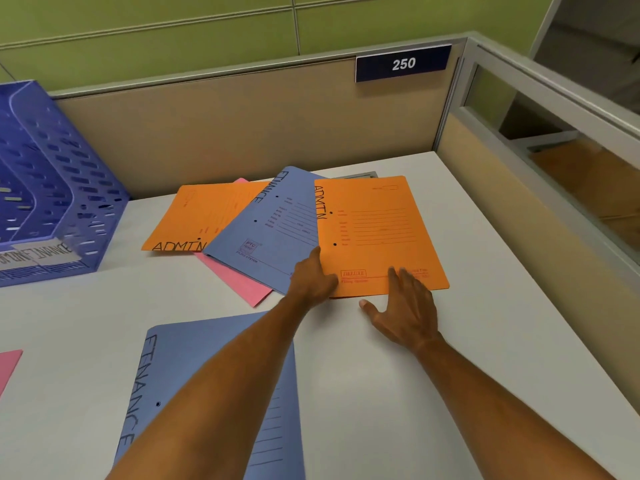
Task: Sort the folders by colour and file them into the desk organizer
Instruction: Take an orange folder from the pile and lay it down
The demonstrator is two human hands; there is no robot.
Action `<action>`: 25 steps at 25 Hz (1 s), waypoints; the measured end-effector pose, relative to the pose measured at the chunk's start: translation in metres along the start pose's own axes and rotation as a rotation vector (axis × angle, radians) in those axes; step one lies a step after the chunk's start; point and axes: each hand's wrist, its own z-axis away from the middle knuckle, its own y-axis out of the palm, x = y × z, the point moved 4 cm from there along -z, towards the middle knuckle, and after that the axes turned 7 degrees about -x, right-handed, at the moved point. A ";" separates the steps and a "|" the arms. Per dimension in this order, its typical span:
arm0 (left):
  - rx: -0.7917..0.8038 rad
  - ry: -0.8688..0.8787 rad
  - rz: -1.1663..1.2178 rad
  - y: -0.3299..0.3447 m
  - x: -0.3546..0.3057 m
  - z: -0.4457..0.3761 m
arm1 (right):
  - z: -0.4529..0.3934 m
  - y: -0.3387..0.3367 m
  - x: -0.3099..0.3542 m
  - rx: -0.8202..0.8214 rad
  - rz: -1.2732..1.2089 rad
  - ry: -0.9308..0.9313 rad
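An orange folder marked ADMIN (374,233) lies on top of the fanned pile at the middle of the white desk (381,393). My left hand (313,278) pinches its lower left corner, thumb on top. My right hand (405,306) rests flat with spread fingertips on its bottom edge. Under it are a blue FINANCE folder (266,230), a second orange ADMIN folder (204,216) and a pink folder (242,282). Another blue FINANCE folder (207,375) lies closer to me, partly under my left forearm. A pink folder corner (8,368) shows at the left edge. The blue perforated desk organizer (52,174) stands at the far left.
Paper labels (38,256) sit on the organizer's front lip. A beige partition (259,133) with a "250" sign (403,64) closes the back of the desk. A glazed partition (554,161) runs along the right side. Something grey (360,174) peeks out behind the pile.
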 end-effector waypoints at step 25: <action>-0.168 -0.221 0.522 -0.078 0.016 0.007 | -0.010 -0.062 0.009 -0.267 -0.389 0.231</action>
